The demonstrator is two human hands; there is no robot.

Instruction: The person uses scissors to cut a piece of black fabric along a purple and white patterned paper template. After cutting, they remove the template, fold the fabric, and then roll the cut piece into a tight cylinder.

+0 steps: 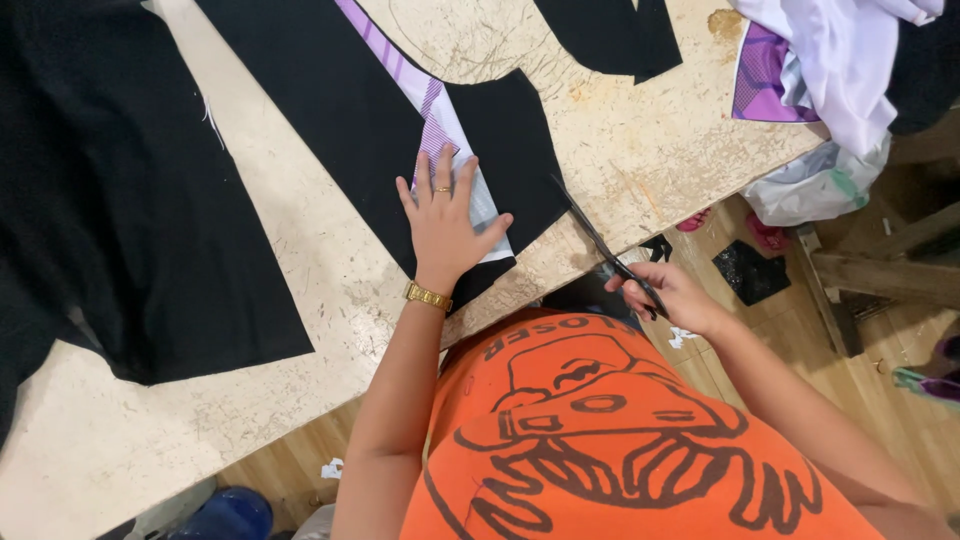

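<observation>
A worn, scratched wooden cutting table [330,300] fills most of the view, its pale top marked with curved pen lines. On its left side lies a large sheet of black fabric [110,200], spread flat and running off the frame. Nearer the middle sits a smaller cut piece of black cloth [350,110] with a curved edge, reaching down to the table's near edge. Over it lies a strip of purple-and-white striped fabric [425,110], running diagonally from the top of the view down under the person's palm. At the upper right corner a heap of white and purple garments [840,50] spills over the table's edge.

The left hand [443,220] lies flat with fingers spread, pressing the striped strip and the black piece down on the table; it grasps nothing. A gold watch [428,296] circles that wrist.

The right hand [665,292] is just off the table's near edge, fingers closed through the handles of black scissors [600,240]. The blades point up and left over the table edge toward the black piece, and look nearly closed.
</observation>
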